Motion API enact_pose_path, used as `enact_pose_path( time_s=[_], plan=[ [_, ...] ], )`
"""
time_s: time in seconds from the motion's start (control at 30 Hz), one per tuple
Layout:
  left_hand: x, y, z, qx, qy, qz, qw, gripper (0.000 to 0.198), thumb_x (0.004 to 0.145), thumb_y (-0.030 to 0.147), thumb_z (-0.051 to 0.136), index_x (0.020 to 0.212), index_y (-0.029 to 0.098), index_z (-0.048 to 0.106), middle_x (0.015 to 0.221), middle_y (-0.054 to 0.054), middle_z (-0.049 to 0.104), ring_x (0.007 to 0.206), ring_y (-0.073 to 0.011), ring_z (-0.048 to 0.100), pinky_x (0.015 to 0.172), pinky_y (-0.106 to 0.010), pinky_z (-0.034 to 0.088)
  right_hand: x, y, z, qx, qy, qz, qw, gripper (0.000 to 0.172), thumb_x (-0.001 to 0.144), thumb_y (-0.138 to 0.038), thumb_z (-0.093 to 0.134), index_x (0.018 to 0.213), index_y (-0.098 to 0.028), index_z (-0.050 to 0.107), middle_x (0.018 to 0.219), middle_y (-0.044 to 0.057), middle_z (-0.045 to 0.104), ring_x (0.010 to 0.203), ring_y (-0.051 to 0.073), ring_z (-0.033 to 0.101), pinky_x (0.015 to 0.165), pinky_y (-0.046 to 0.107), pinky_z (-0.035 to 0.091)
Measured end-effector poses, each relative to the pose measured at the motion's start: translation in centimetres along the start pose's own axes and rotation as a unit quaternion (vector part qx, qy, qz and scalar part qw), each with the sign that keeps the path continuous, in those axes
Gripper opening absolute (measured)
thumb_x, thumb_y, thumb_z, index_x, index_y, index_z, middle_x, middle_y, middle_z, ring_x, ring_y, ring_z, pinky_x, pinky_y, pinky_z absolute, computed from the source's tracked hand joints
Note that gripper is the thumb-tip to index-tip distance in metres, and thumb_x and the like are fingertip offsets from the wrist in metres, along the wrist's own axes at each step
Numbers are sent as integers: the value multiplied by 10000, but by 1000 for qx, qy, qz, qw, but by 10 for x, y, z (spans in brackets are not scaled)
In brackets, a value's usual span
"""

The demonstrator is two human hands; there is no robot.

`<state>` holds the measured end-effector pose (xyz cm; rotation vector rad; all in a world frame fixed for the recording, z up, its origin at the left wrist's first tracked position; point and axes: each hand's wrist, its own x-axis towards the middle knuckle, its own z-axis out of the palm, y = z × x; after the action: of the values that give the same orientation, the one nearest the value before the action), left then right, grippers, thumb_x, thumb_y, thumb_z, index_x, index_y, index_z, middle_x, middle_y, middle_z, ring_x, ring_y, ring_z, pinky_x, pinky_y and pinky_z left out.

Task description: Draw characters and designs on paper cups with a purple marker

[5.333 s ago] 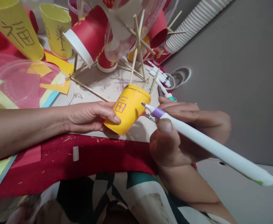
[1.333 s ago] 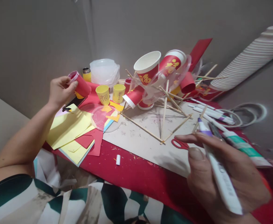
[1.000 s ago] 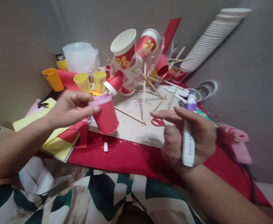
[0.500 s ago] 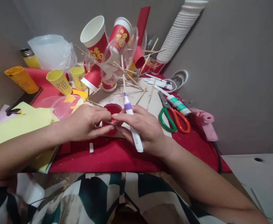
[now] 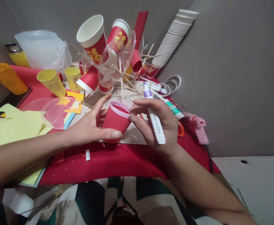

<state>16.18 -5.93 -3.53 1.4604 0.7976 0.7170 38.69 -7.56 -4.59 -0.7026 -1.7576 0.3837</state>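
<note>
A red paper cup (image 5: 116,122) with a pink band round its rim sits between my hands, slightly tilted. My left hand (image 5: 98,122) is spread around its left side, thumb across the front and index finger stretched out behind; whether it presses on the cup is hard to tell. In my right hand (image 5: 161,122) is a white marker (image 5: 157,128) with an uncapped purple tip pointing up and away. The right thumb and fingertips are at the cup's rim, on its right side. A small white cap (image 5: 87,155) lies on the red cloth (image 5: 118,159).
Yellow paper tubes (image 5: 51,82) with drawings stand at left, near a clear plastic lid (image 5: 56,114) and yellow sheets (image 5: 17,128). Behind are red paper cups (image 5: 93,40), thin sticks (image 5: 125,76) and stacked white cups (image 5: 172,40). A pink glue gun (image 5: 198,123) lies right.
My left hand has opened from its pinch at the rim and spread around the cup. My right hand has moved right with the marker, and the pink rim now shows.
</note>
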Motion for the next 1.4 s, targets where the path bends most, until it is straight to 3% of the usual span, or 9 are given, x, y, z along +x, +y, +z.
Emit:
enact_pose_path(
  time_s=[0.13, 0.33, 0.43, 0.57, 0.7, 0.9, 1.17, 1.33, 1.4],
  plan=[
    [1, -5, 5, 103, 17, -6, 995, 1331, 674, 528, 948, 1707, 277, 148, 1656, -161, 446, 1449, -401, 533, 1197, -516, 476, -2, 3, 1, 10, -8, 15, 1000, 378, 906, -134, 759, 1235, -304, 684, 1050, -8, 744, 850, 127, 747, 801, 268, 646],
    [1, -22, 0, -14, -29, -61, 998, 1024, 769, 435, 899, 1619, 281, 349, 1392, -97, 673, 1245, -305, 688, 1043, -417, 582, -2, 4, 1, 3, -77, 47, 996, 435, 909, -193, 781, 1301, -327, 650, 1140, 5, 765, 864, 153, 755, 798, 306, 660],
    [0, -25, 1, -27, -33, -81, 996, 1069, 760, 458, 901, 1640, 287, 319, 1427, -111, 670, 1283, -330, 676, 1064, -448, 571, -3, 5, 1, 8, -90, 59, 994, 415, 909, -201, 791, 1281, -337, 666, 1127, -5, 771, 838, 145, 753, 775, 291, 662],
    [0, -25, 3, 27, -41, -58, 997, 1304, 732, 498, 918, 1713, 311, 79, 1601, -141, 545, 1396, -361, 608, 1161, -508, 509, -6, 2, 4, -12, -54, 75, 996, 360, 911, -183, 780, 1224, -338, 693, 1041, -14, 766, 779, 146, 743, 707, 287, 666],
    [-3, -28, 5, 126, -17, -29, 991, 1258, 725, 522, 906, 1709, 257, 168, 1747, -138, 338, 1569, -403, 398, 1263, -509, 410, -9, -3, 5, -29, -40, 79, 996, 343, 915, -185, 776, 1210, -344, 702, 1040, -4, 763, 773, 151, 737, 688, 282, 665],
    [-3, -29, 7, 113, -4, -28, 993, 1062, 790, 519, 843, 1664, 221, 317, 1672, -107, 463, 1502, -385, 480, 1232, -478, 446, -9, -2, 5, -34, -79, 75, 993, 396, 904, -216, 799, 1262, -343, 687, 1096, -5, 762, 769, 145, 724, 649, 277, 648],
    [-2, -28, 8, 64, -34, -4, 997, 862, 883, 582, 768, 1594, 229, 431, 1599, -65, 559, 1425, -319, 565, 1164, -366, 494, -5, -4, 4, -44, -60, 37, 997, 371, 899, -169, 790, 1222, -332, 710, 1090, 0, 764, 739, 149, 717, 649, 297, 651],
    [-2, -27, 8, 16, -37, -19, 999, 877, 869, 549, 802, 1593, 233, 420, 1592, -79, 569, 1404, -311, 593, 1122, -359, 531, -6, -2, 3, -52, -59, 17, 997, 347, 934, -236, 768, 1251, -357, 694, 1097, 8, 767, 726, 164, 716, 621, 318, 642],
    [-1, -26, 6, -48, -55, -40, 997, 878, 856, 504, 833, 1592, 266, 417, 1562, -77, 605, 1384, -301, 620, 1087, -354, 558, -6, -2, 2, -50, -59, 15, 997, 338, 947, -257, 758, 1265, -351, 688, 1112, 28, 773, 724, 168, 716, 616, 319, 636]
  ],
)
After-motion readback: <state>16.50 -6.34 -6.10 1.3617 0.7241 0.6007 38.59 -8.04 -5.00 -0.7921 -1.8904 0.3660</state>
